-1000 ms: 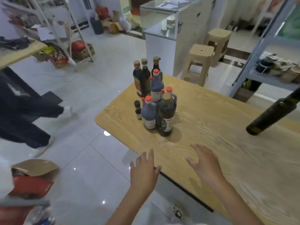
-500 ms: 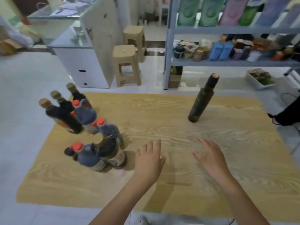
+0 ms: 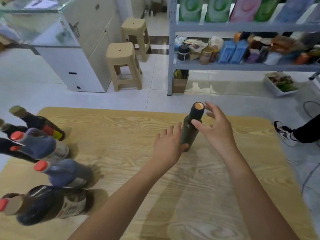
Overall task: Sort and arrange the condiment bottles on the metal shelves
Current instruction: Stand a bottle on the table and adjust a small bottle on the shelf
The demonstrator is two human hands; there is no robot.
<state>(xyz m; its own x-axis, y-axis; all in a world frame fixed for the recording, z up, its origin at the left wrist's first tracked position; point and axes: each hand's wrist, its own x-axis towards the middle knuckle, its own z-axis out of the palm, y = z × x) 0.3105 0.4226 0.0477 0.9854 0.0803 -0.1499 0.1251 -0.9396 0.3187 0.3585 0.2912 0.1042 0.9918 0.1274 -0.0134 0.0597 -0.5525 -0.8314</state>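
A dark green bottle point(image 3: 189, 134) with a black neck and orange top stands upright mid-table on the wooden table point(image 3: 121, 135). My left hand point(image 3: 168, 146) is beside its lower body, fingers straight, thumb touching the glass. My right hand point(image 3: 216, 129) hovers spread at the neck, thumb against the bottle's shoulder, fingers not closed round it. Several dark sauce bottles point(image 3: 52, 170), some with red caps, stand clustered at the table's left edge. The grey metal shelves point(image 3: 242, 66) stand beyond the table at the back right.
The shelves hold packets, jars and boxes. Two beige stools point(image 3: 123, 66) and a white cabinet point(image 3: 83, 54) stand at the back left. A person's shoe and leg point(image 3: 285, 134) are at the right, near a white tray point(image 3: 280, 84) on the floor.
The view has swung right and closer to the green bottle. Both my hands moved forward from hovering over the table to either side of the bottle and now touch it.
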